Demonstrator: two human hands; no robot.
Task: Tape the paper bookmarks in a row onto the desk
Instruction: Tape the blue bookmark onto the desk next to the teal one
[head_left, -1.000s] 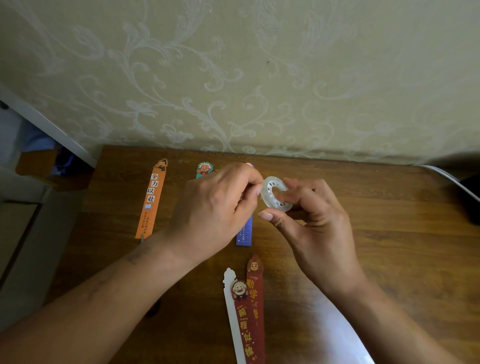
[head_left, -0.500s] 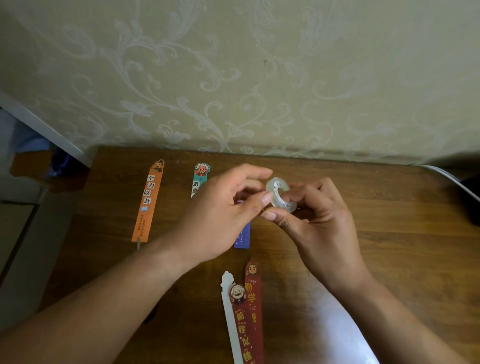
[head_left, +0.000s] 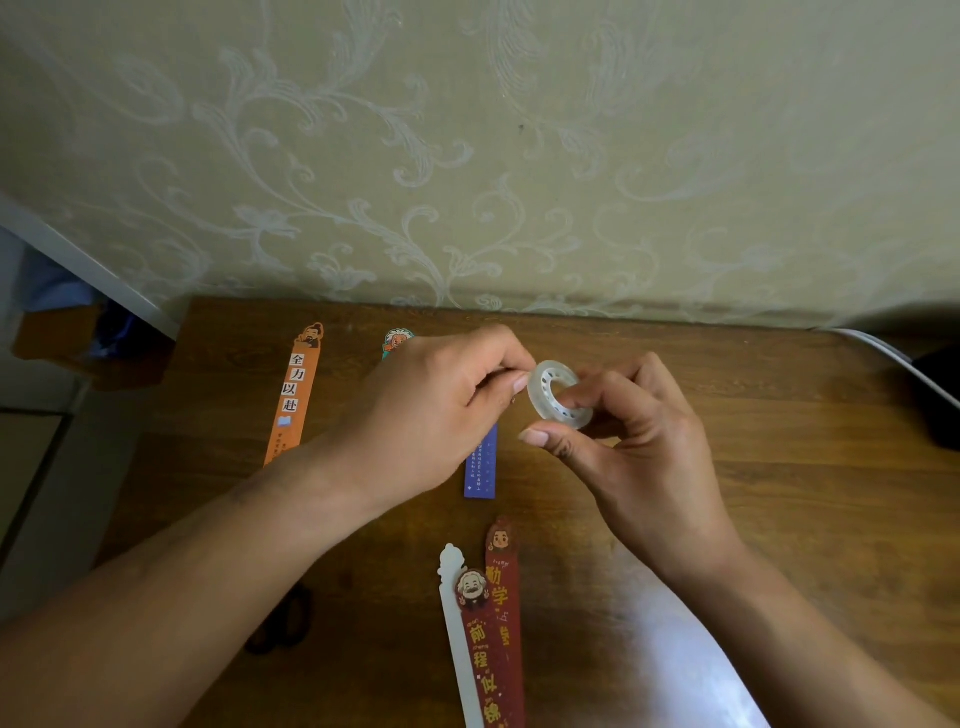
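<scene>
Logging from the front edge of the desk: what lies nearest? (obs. 1)

A loose stack of bookmarks at the middle of the front edge. One white strip on the left, dark red ones overlapping it, all running off the bottom of the frame. Left of it is a dark looped object, half hidden under the left forearm; cannot identify. (obs. 2)

Next back? (obs. 1)

Blue bookmark, flat at mid-desk, upper part covered by the left hand. Above it both hands meet at the tape roll, held clear of the desk, tilted, hole toward the camera. (obs. 2)

Grip? (obs. 1)

Right hand: thumb under the roll, curled fingers on its far side, pinching it. Left hand: thumb and forefinger tips pressed together at the roll's left rim. Whether a tape end sits between them, cannot tell. (obs. 2)

Back edge? (obs. 1)

Orange bookmark toward the back left corner, lying front to back. Near it on the right, apart, is the head of a teal bookmark, the rest hidden by the left hand. White cable at the back right corner. Patterned wall behind. (obs. 2)
</scene>
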